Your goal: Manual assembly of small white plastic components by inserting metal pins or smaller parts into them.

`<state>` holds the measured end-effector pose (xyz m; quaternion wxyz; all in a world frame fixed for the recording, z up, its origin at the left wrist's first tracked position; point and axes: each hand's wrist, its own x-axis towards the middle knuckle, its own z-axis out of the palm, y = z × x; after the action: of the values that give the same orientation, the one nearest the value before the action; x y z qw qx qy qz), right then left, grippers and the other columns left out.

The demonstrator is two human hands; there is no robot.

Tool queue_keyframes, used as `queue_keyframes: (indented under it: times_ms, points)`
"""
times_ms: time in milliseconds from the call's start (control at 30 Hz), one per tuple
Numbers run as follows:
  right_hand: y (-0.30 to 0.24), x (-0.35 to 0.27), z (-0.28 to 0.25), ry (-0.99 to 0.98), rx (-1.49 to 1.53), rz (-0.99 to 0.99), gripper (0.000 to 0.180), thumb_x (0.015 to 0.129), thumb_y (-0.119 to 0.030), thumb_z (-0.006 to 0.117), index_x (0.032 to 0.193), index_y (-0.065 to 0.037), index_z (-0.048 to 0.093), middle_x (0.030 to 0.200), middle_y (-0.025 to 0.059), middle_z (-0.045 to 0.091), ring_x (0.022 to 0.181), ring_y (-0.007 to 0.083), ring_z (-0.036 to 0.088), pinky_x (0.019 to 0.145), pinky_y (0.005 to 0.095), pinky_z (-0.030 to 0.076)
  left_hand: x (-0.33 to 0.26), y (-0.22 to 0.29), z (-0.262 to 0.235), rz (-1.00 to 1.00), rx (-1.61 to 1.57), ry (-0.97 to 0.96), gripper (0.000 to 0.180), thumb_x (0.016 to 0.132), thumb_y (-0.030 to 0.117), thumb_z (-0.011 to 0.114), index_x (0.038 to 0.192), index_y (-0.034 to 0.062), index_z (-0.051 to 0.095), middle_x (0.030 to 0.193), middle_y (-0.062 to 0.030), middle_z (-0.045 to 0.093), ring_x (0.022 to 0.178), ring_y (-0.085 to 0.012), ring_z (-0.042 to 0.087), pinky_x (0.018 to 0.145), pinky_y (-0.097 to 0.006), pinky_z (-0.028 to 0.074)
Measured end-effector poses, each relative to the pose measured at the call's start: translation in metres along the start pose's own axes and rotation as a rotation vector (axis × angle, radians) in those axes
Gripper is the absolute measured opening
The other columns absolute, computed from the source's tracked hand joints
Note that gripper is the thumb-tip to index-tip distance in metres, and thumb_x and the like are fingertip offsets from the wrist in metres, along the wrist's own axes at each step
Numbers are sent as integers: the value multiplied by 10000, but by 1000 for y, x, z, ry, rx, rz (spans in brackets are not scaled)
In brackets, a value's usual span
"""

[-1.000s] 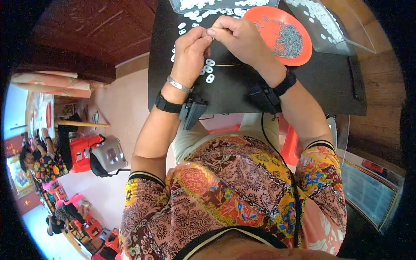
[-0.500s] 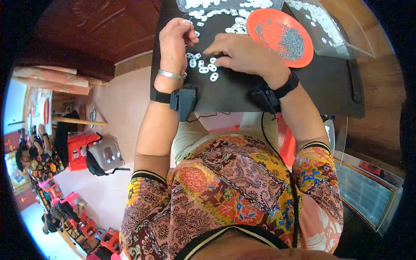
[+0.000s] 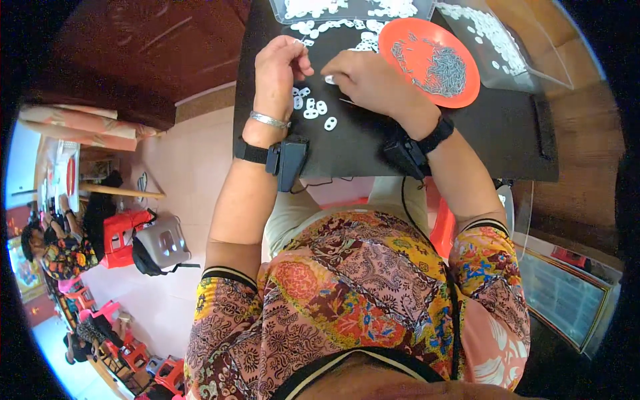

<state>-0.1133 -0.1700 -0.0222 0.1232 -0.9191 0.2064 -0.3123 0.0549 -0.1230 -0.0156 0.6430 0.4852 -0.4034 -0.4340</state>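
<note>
Holding up the left hand (image 3: 277, 67) over the left part of the worktop (image 3: 467, 143), with thumb and forefinger brought together and the other fingers curled. At that pinch, seemingly a small white piece (image 3: 298, 41), mostly covered by the fingertips; impossible to tell from here whether fitted with anything else. Across from there, with the back of the right hand (image 3: 373, 80) uppermost, pinching a second white piece (image 3: 329, 79), an edge of it showing by the thumb. Between the hands, a clear gap, no contact.

Just below and between the hands, a loose cluster of white two-holed pieces (image 3: 322, 107), some touching, others just apart. Partly hidden under the right hand, a thin pale stick (image 3: 346, 101). To the right, an orange-red plate (image 3: 417, 25), bearing a heap of grey screws (image 3: 448, 70), by the look of them, plus a few strays toward the left side. At the far edge, a clear box (image 3: 353, 16) of similar white pieces, with more strewn in front; beyond the plate, another clear box (image 3: 510, 83).

Judging by the two pinches, probably at the stage of picking up a fresh piece to pair with the one on the left. Next, likely to call for bringing both pinches together and lining up the holes, gripping lightly.
</note>
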Motion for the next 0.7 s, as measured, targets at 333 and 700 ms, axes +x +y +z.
queue_keyframes:
  times_ms: [333, 700]
  points:
    - [13, 6, -11, 58, 1026, 514, 224, 887, -162, 590, 1068, -34, 619, 817, -19, 596, 718, 53, 542, 667, 192, 442, -8, -1, 4, -47, -68, -110, 178, 886, 146, 469, 752, 55, 544, 620, -14, 537, 526, -105, 518, 501, -202, 380]
    - [18, 5, -10, 59, 1281, 533, 242, 902, -166, 575, 1110, -43, 595, 864, -19, 590, 733, 48, 550, 681, 196, 464, -11, 4, 10, -72, -73, -151, 163, 880, 134, 470, 756, 50, 536, 627, -23, 534, 539, -115, 515, 518, -215, 379]
